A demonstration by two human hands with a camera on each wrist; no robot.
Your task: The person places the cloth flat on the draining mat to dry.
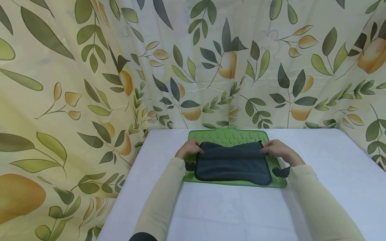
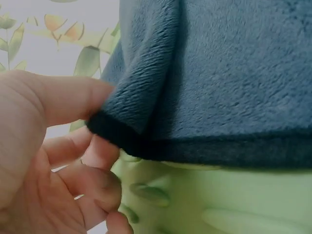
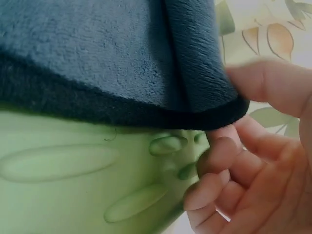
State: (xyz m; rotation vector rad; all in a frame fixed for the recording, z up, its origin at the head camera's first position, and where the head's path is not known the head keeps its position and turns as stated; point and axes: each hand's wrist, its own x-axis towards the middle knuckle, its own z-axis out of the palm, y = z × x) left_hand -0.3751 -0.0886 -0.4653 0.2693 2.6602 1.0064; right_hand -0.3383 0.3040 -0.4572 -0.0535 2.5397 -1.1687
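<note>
A dark blue-grey plush cloth with a black edge lies over a green ridged board. My left hand pinches the cloth's left edge between thumb and fingers. On the opposite side my right hand pinches its right edge. The cloth's upper part sags between the two hands. In the left wrist view, the left thumb presses on a curled fold of the cloth. The right wrist view has the right thumb on a similar fold, with raised ridges of the board below.
A white-covered table bears the board. Behind and to the left hangs a curtain printed with leaves and orange fruit. Black straps show near both wrists.
</note>
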